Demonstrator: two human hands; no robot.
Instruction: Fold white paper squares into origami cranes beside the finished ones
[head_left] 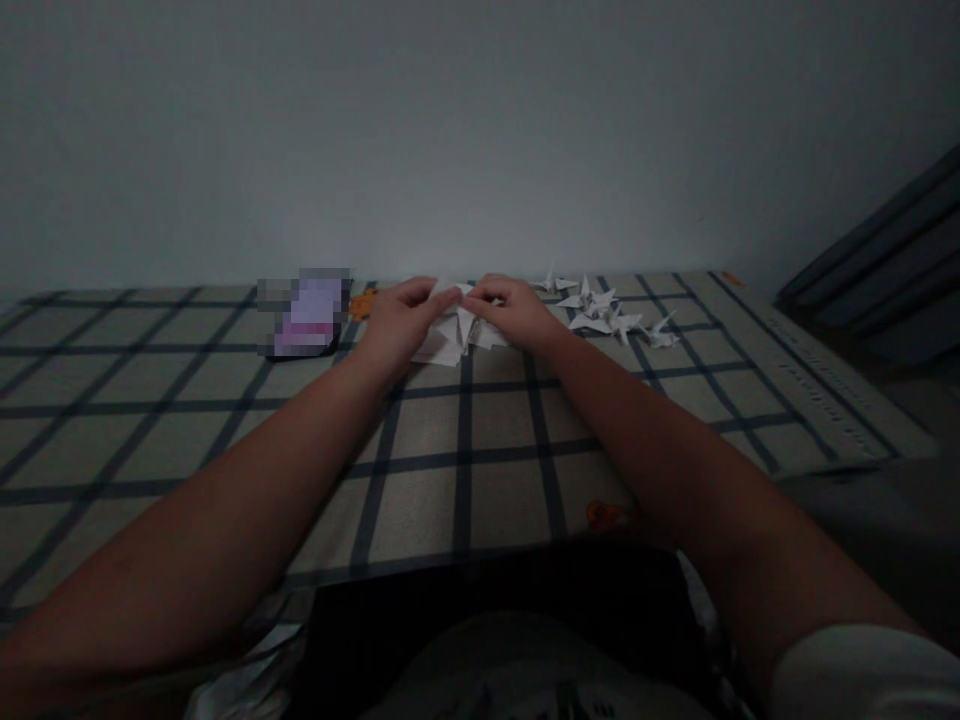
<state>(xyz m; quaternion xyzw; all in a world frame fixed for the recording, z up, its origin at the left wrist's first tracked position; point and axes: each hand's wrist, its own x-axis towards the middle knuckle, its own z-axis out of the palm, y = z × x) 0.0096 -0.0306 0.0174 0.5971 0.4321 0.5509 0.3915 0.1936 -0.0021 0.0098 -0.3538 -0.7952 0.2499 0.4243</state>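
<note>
Between both hands is a partly folded piece of white origami paper (pixel 463 325), its creased flaps pointing towards me. My left hand (pixel 401 318) is closed on its left side, thumb laid over the top. From the other side my right hand (pixel 514 308) pinches the paper, with thumb and forefinger close to the left thumb. Flat white paper (pixel 439 352) shows under the folded piece; whether it is separate sheets I cannot tell. Several finished white paper cranes (pixel 600 305) sit in a cluster just right of my right hand.
A phone (pixel 306 318) with a lit, blurred screen lies left of my left hand. The table has a checked cloth (pixel 420 430) and stands against a pale wall (pixel 450 130). Dark folded fabric (pixel 892 260) hangs at the far right, beyond the table's edge.
</note>
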